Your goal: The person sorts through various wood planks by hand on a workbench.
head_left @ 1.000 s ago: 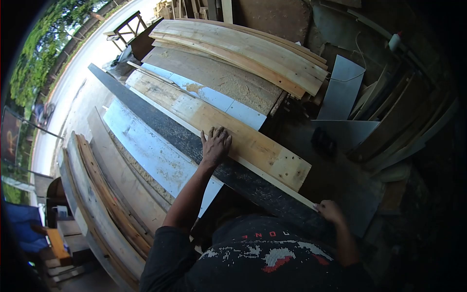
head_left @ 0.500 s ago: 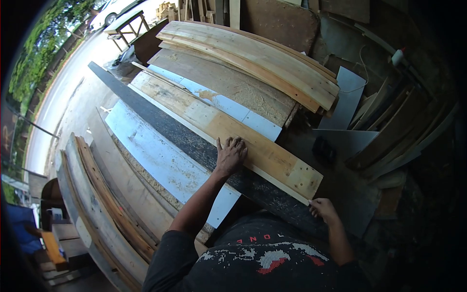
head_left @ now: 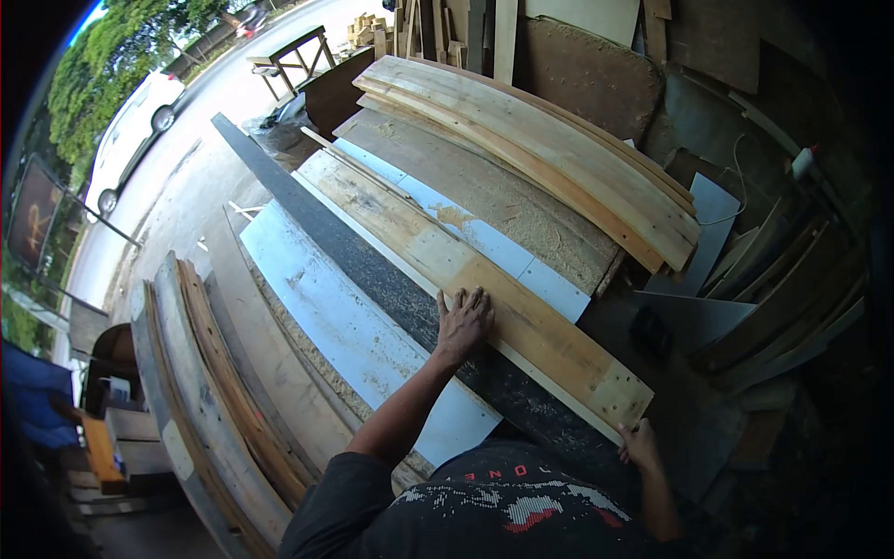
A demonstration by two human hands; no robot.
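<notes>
A long light wooden board [head_left: 521, 298] lies over a dark, dusty beam [head_left: 382, 279], with a thin pale strip along its near edge. My left hand [head_left: 466, 323] rests on the board's near edge, its fingers spread on the wood. At the board's near right corner, my right hand [head_left: 639, 443] has its fingers closed on the end of the pale strip or board edge. Small dark holes mark that end of the board. A white dusty panel [head_left: 345, 317] lies to the left of the dark beam.
Curved planks [head_left: 531, 140] are stacked beyond the board, over a sawdust-covered sheet [head_left: 549, 228]. More long planks [head_left: 214, 391] lie at the left. Scrap wood [head_left: 792, 307] leans at the right. A white car [head_left: 135, 140] stands on the road outside.
The view has shifted, so the boards and hands appear farther right and lower, and more of the car shows. Both hands keep their places on the board.
</notes>
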